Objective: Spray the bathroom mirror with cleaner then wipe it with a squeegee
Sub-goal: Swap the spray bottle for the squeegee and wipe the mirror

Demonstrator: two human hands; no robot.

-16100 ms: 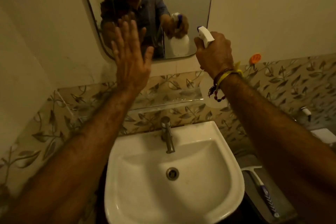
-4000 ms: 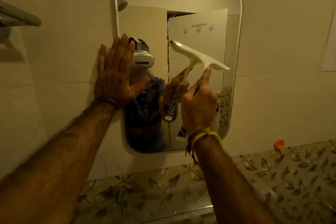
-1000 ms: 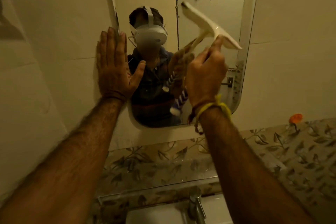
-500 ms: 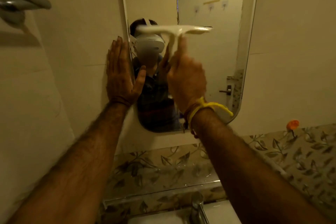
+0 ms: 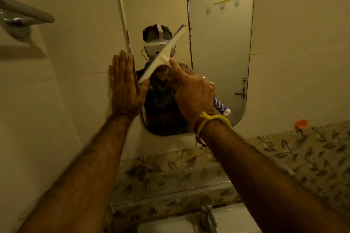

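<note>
Right hand (image 5: 193, 92) gripped the squeegee (image 5: 162, 54) by its handle, index finger run up along the neck to the head. Blade sat against the mirror (image 5: 217, 43), left-of-centre, at mid height. Key relation: blade's long axis ran diagonal, upper end up-right, lower end down-left and ending just beside the left hand's thumb; whether they touched, couldn't tell. Handle trailed down-right out of the fist, striped end poking past the wrist. Left hand (image 5: 126, 85) was flat, fingers straight, palm pressed on the wall at the mirror's left edge, thumb lapping onto the glass; holding nothing, just bracing. So the right hand was the working one, and the blade lay up-left of it. My read: wiping step in progress, spray already done. With the blade canted like that, next pull likely needs squaring up to level or dragging down-right, away from the left thumb, or it clips the thumb and leaves a streak at the edge.
</note>
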